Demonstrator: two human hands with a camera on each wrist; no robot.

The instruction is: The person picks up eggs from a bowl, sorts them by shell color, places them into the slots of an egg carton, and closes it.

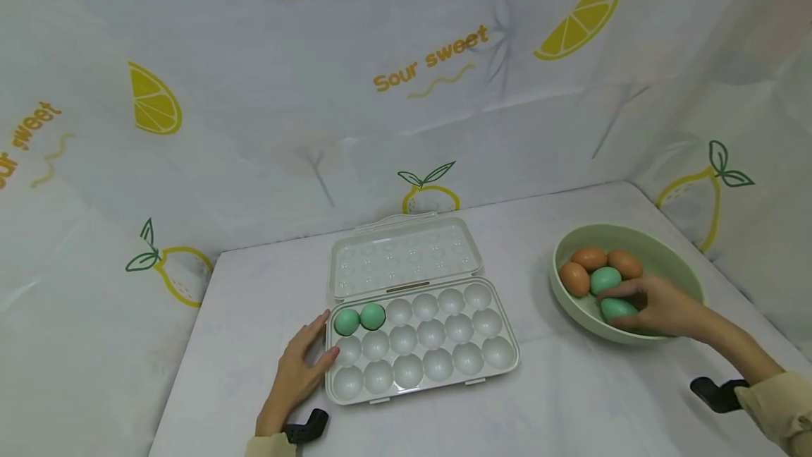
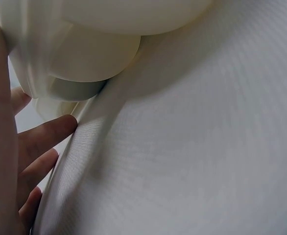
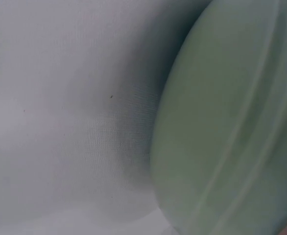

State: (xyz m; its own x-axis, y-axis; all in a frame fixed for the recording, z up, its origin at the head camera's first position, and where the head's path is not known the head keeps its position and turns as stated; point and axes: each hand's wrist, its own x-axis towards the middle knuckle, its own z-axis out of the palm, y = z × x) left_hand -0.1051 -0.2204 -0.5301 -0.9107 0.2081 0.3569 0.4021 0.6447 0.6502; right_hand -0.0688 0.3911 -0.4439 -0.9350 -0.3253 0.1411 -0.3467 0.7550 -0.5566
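Note:
A clear-lidded egg tray (image 1: pixel 423 376) lies unfolded on the table, its lid (image 1: pixel 406 256) tipped back behind it. Two green eggs (image 1: pixel 347 321) occupy the back-left cups. My left hand (image 1: pixel 301 365) rests against the tray's left edge, thumb and fingers spread; the left wrist view shows its fingers (image 2: pixel 48 134) beside the underside of the cups. Inside a pale green bowl (image 1: pixel 666 256) at the right, my right hand (image 1: pixel 666 307) pinches a green egg (image 1: pixel 617 309) between thumb and fingers. Another green egg (image 1: pixel 605 279) and three brown eggs (image 1: pixel 574 278) lie around it.
A white cloth covers the table (image 1: pixel 254 316), and a white printed curtain (image 1: pixel 254 182) hangs behind and at both sides. The bowl's outer wall (image 3: pixel 207 127) fills the right part of the right wrist view.

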